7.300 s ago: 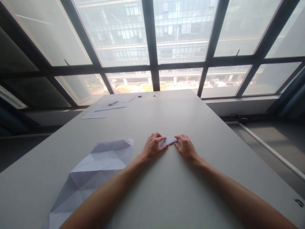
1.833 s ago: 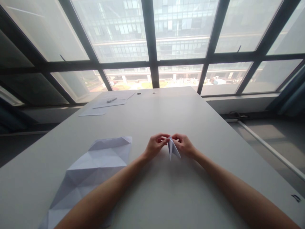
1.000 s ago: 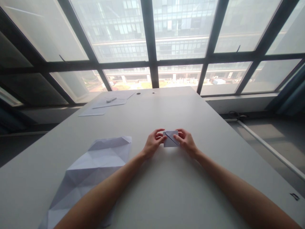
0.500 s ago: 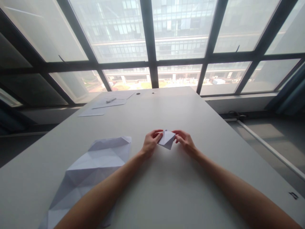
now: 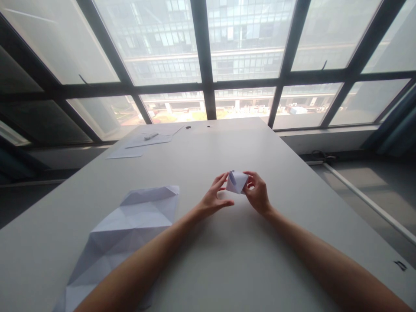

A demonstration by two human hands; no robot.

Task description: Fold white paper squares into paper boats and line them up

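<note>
A small piece of folded white paper (image 5: pixel 236 182) is held up over the middle of the white table. My right hand (image 5: pixel 258 193) pinches its right edge between thumb and fingers. On the paper's left side, my left hand (image 5: pixel 214 197) is open, its thumb stretched out below and its fingers raised close to the paper's edge; whether the fingertips touch it I cannot tell. A fold stands slightly apart at the paper's left upper part. To the left lies a large creased sheet of white paper (image 5: pixel 130 216), partly covered by my left forearm.
Several flat white sheets (image 5: pixel 130 151) lie at the far left of the table (image 5: pixel 227 147), with a white pen-like object (image 5: pixel 151 136) on them. Two small dark holes are near the far edge. A small black mark (image 5: pixel 400 265) is near the right edge. Large windows stand beyond.
My left hand has let go of the folded paper and spread its fingers. My right hand has taken hold of it, and the paper has moved right and turned.
</note>
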